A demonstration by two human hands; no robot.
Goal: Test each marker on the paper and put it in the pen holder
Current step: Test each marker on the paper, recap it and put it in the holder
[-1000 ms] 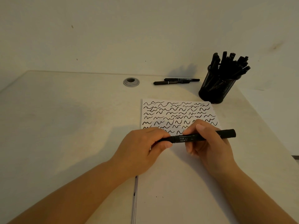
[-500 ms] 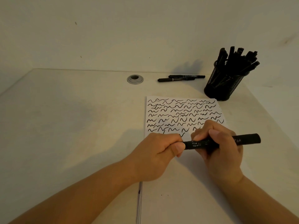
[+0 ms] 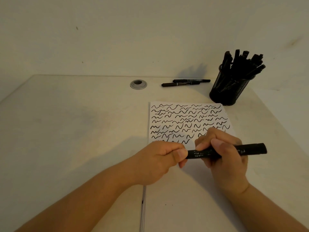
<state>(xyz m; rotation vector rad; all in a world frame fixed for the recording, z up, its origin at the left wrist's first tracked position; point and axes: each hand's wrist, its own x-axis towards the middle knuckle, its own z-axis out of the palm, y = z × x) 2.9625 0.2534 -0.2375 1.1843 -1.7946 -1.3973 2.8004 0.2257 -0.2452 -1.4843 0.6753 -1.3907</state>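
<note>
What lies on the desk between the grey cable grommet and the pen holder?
In the head view, two black markers lie side by side between the grommet and the pen holder, apart from both; the rest of that stretch is bare desk.

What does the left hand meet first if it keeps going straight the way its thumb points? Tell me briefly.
The left hand points right along the marker, whose left end it grips. Sliding on, it would likely meet the right hand first, whose fingers are wrapped round the barrel.

The left hand (image 3: 160,160) covers the left end of the marker (image 3: 225,150), so whether a cap sits there cannot be told. The white print on its barrel is too small to read, and the paper (image 3: 184,206) runs off the bottom edge.
</note>
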